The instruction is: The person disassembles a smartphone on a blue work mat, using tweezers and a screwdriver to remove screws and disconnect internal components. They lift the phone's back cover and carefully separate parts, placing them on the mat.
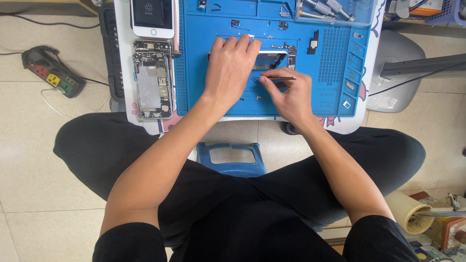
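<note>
Your left hand (232, 65) lies flat on the opened phone chassis (270, 59), fingers together and pressed down, in the middle of the blue repair mat (330, 63). Your right hand (287, 94) pinches thin metal tweezers (276, 77) between thumb and fingers; the tips point left, toward the lower edge of the chassis just beside your left hand. What the tips touch is too small to tell.

I think the fine work here asks for a steady base: keep the left palm heavy on the chassis so it does not slide, and rest the heel of the right hand on the mat. Move only the fingertips. Small loose parts (235, 23) lie on the mat near you, so be careful not to sweep them with your wrist. Another stripped phone body (153, 80) and a white phone (153, 17) lie at the left, well apart.
</note>
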